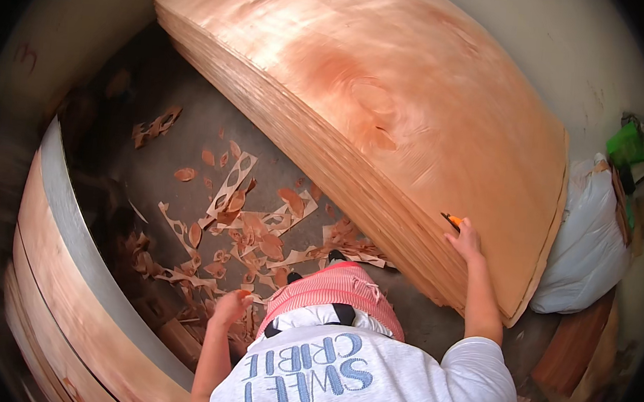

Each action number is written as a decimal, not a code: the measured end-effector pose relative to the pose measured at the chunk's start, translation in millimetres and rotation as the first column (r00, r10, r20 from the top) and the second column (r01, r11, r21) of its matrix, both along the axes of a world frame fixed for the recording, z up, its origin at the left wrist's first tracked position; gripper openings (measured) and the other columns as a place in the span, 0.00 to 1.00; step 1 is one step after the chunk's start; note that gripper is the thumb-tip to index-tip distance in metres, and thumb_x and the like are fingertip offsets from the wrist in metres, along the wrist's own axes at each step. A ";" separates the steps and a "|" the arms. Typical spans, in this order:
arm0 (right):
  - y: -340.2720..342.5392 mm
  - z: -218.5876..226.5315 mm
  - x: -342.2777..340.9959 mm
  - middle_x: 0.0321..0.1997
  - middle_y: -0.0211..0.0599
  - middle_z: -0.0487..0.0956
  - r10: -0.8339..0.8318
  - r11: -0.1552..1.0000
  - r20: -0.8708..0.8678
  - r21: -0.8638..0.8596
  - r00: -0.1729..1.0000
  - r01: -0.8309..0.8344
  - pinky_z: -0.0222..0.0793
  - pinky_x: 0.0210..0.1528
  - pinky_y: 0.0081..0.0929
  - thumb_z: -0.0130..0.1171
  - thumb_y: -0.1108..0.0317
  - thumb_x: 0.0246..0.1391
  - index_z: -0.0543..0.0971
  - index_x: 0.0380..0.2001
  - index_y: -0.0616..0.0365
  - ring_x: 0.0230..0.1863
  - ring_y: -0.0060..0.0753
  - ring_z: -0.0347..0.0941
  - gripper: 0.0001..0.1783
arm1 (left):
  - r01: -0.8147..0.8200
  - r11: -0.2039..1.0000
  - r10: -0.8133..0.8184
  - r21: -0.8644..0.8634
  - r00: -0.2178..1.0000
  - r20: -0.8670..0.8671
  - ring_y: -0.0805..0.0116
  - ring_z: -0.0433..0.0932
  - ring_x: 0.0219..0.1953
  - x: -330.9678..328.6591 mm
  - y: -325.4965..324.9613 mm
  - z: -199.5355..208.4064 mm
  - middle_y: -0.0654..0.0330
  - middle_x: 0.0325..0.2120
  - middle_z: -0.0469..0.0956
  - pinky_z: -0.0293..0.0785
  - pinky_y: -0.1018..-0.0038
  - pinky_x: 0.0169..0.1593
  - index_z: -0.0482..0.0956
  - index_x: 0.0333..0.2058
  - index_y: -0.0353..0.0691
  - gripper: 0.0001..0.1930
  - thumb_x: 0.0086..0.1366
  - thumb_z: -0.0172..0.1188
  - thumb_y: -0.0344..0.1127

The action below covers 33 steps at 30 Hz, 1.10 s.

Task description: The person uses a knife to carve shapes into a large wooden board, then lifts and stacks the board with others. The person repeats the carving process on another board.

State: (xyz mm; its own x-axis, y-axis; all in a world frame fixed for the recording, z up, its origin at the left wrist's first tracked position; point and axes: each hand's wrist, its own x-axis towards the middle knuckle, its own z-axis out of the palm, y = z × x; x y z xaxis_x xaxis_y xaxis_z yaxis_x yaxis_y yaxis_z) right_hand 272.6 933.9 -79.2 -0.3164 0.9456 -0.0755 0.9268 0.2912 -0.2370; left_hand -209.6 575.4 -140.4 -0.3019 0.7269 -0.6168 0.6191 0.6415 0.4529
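Grey floor (207,120); veneer stack (449,120), right.
Utility knife (452,221), long axis slanting, exposed end far-left; right hand (467,241) clasping it, outstretched; left hand (230,307) lowered, grip unclear.

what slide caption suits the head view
Right hand holds an orange tool at a stack of wood sheets, scraps littering the floor.

This place is looking like a woodworking workshop, with a thick stack of thin wood sheets (434,127) taking up much of the space and more layered wood (79,265) standing at the left. Oval-shaped wood scraps (271,247) are littering the dark floor (192,119), and a bulging white sack (587,248) is sitting beside the stack.
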 end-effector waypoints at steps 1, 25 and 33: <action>3.7 -0.6 1.0 0.34 0.36 0.70 0.008 1.000 -0.024 -0.001 1.000 -0.008 0.67 0.35 0.33 0.62 0.65 0.39 0.75 0.34 0.56 0.36 0.42 0.69 0.16 | 0.018 0.999 -0.017 -0.035 1.000 0.020 0.55 0.75 0.37 4.4 4.5 -2.8 0.51 0.32 0.77 0.70 0.66 0.40 0.76 0.39 0.42 0.17 0.55 0.53 0.45; 10.6 27.8 -17.9 0.27 0.37 0.74 0.209 0.975 -0.079 -0.065 0.975 -0.214 0.68 0.29 0.27 0.59 0.67 0.43 0.77 0.33 0.52 0.28 0.36 0.72 0.10 | 0.100 0.995 -0.100 -0.003 0.994 0.039 0.55 0.75 0.37 20.3 38.2 -64.2 0.53 0.32 0.77 0.70 0.65 0.39 0.76 0.37 0.44 0.16 0.57 0.51 0.47; 129.1 -41.6 -131.9 0.29 0.29 0.79 -0.085 0.972 -0.660 -0.221 0.747 -0.085 0.67 0.27 0.20 0.49 0.68 0.53 0.75 0.38 0.58 0.25 0.21 0.73 0.11 | -0.022 0.998 0.026 -0.063 0.998 0.054 0.54 0.75 0.36 29.0 45.3 -28.1 0.51 0.31 0.77 0.69 0.67 0.40 0.77 0.37 0.40 0.16 0.56 0.53 0.44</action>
